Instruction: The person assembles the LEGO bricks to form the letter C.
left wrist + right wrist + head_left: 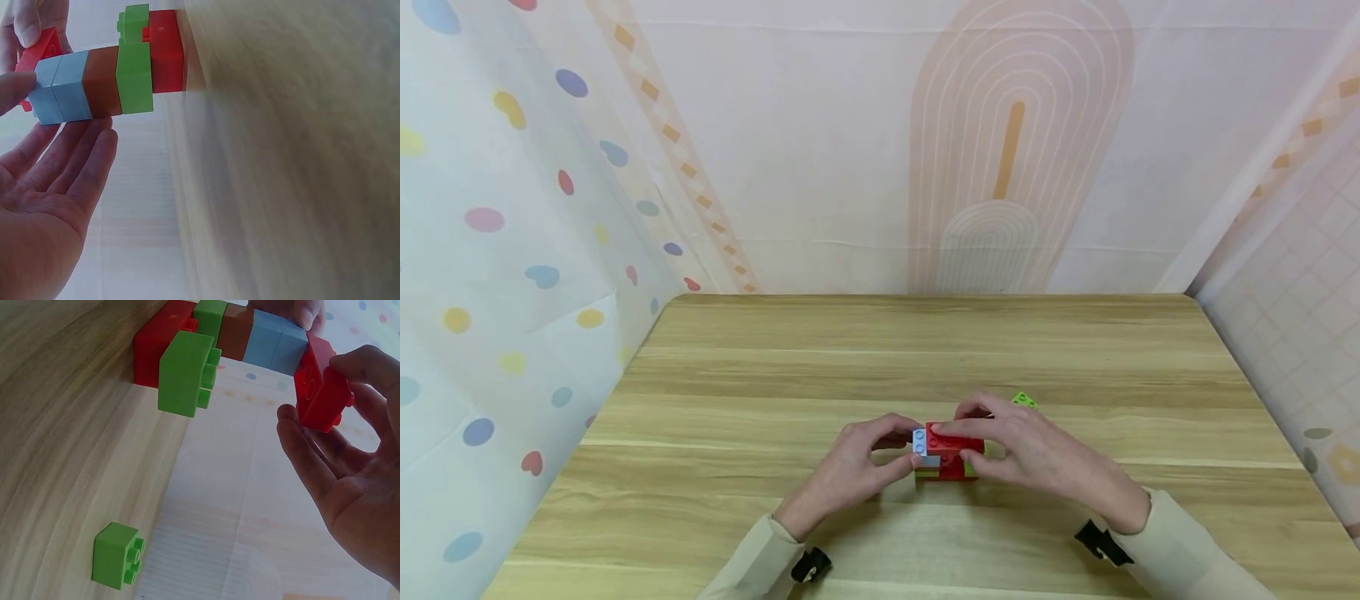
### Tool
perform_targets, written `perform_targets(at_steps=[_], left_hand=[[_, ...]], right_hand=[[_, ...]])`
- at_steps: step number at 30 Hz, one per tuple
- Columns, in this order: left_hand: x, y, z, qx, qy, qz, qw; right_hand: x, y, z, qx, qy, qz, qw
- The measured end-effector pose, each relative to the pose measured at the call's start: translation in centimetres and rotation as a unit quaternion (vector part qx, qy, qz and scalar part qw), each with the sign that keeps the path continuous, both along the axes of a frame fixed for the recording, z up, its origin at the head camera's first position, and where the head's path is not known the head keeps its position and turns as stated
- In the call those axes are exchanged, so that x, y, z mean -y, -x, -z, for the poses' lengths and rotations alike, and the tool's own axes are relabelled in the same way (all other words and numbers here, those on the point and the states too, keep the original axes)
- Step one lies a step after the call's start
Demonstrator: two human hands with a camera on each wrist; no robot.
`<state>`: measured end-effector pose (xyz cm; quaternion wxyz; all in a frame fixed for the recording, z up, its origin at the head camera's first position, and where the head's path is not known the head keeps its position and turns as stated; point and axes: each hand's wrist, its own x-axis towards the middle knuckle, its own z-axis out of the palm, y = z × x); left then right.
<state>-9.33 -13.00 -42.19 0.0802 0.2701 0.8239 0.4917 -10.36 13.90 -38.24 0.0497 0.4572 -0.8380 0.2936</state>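
A tower of toy building blocks stands on the table in front of me. From the bottom it has a red base block point(167, 56), a green block point(134, 81), a brown block point(101, 81) and two light blue blocks point(59, 87). Another green block point(184, 375) sits on the base beside the column. My left hand point(857, 462) pinches the light blue blocks between thumb and fingers. At the top, my right hand point(1033, 446) grips a red block point(322, 387) that overhangs the tower's right side. Whether its studs are fully joined cannot be told.
A loose green block point(114, 556) lies on the table beyond my right hand. The wooden table point(737, 350) reaches back to a patterned cloth backdrop point(820, 167), with more cloth along both sides.
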Motion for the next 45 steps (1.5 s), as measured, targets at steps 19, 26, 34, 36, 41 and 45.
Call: perform_targets(at_steps=[19,26,34,36,41,45], left_hand=[[-0.4,-0.2,-0.9,0.001,0.032,-0.006,0.9995],[-0.9,0.0,-1.3,-0.004,0.029,-0.007,0.9996],[-1.2,0.1,-1.3,-0.025,0.010,-0.013,0.9996],[-1.3,0.1,-1.2,-0.029,0.006,-0.016,0.9994],[-1.3,0.0,-1.3,-0.036,0.002,-0.022,0.9991],[-1.3,0.0,-1.4,-0.031,-0.001,-0.020,0.9993]], right_hand=[[-2.0,0.0,-0.9,0.063,-0.002,0.056,0.996],[-3.3,0.4,-0.7,0.053,0.011,0.065,0.996],[-4.3,0.9,-0.3,0.040,0.013,0.084,0.996],[-4.5,1.1,-0.2,0.044,0.010,0.091,0.995],[-5.0,1.6,0.1,0.056,0.004,0.109,0.992],[-5.4,2.1,0.4,0.067,-0.001,0.119,0.991]])
